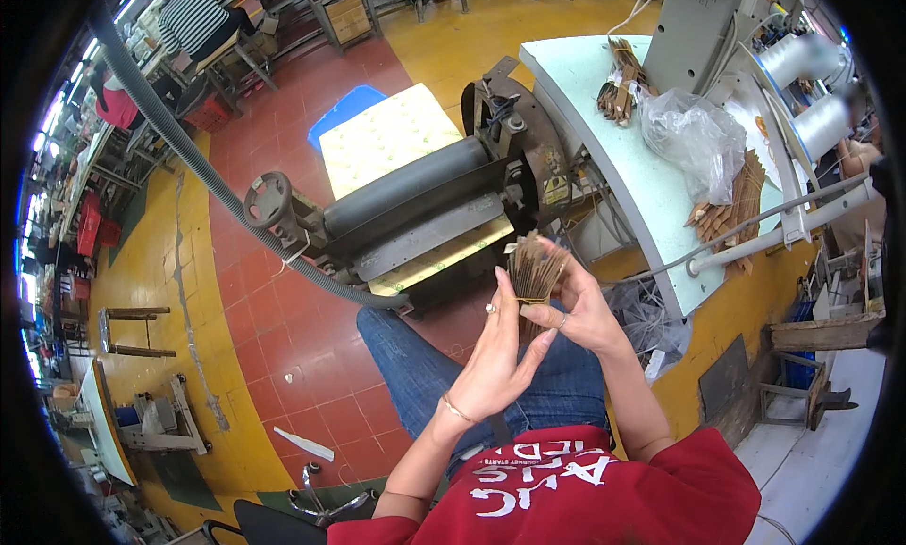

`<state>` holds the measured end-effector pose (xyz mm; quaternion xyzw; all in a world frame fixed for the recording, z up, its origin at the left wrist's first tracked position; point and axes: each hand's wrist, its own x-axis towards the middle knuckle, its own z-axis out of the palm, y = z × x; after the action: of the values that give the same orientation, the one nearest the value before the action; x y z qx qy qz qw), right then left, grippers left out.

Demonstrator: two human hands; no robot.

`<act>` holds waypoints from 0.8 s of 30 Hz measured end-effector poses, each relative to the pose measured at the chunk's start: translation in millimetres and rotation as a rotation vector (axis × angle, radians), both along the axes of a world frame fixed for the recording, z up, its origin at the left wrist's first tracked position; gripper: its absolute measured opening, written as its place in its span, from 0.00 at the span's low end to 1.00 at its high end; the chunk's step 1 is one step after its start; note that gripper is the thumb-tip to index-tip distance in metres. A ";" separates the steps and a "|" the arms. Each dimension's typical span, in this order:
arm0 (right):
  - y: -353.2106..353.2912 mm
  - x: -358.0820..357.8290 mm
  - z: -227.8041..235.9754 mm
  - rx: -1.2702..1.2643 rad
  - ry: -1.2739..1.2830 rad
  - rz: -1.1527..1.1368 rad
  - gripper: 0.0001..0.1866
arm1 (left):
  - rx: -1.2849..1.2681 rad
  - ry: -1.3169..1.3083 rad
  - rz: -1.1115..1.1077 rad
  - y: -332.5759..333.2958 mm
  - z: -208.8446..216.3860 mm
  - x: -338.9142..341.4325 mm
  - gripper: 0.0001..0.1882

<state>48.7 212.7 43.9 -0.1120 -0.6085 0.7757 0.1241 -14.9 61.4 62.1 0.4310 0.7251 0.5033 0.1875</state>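
Observation:
A bundle of thin brown strips [536, 268] stands upright between my hands above my lap, its upper ends fanned out. Around its lower part runs a thin yellowish band. My left hand [498, 352] presses the bundle from the left, fingers along its side and thumb near its lower end. From the right, my right hand [583, 311] grips it, with the thumb across the front by the band. Just beyond the bundle is a machine with a dark roller [411, 191]. The strips' material cannot be made out.
A yellow patterned sheet [387, 139] lies behind the roller, over a blue piece [342, 109]. On the pale table [604, 101] at right are more brown strips [734, 205], a clear plastic bag [692, 139] and thread cones [797, 64]. A grey hose [203, 158] arches at left.

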 end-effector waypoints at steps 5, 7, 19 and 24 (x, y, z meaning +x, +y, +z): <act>9.8 -13.3 7.6 -0.160 -0.060 -0.041 0.23 | 0.079 0.246 0.283 5.2 -3.3 -8.7 0.21; 13.9 -23.3 17.3 -0.122 -0.083 -0.045 0.24 | 0.207 0.246 0.376 3.9 -5.1 -11.1 0.16; 286.8 -170.6 99.3 0.268 -0.105 -0.402 0.22 | 0.025 0.170 0.506 -49.1 -69.7 -25.8 0.09; 292.9 -141.1 37.8 1.279 -0.424 -0.718 0.31 | -0.029 0.127 0.543 -57.6 -83.3 -25.0 0.09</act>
<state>-92.3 505.7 81.7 -0.3559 -0.8763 0.1460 0.2900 -39.9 3.8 -21.2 0.2490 0.8314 0.4967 0.0061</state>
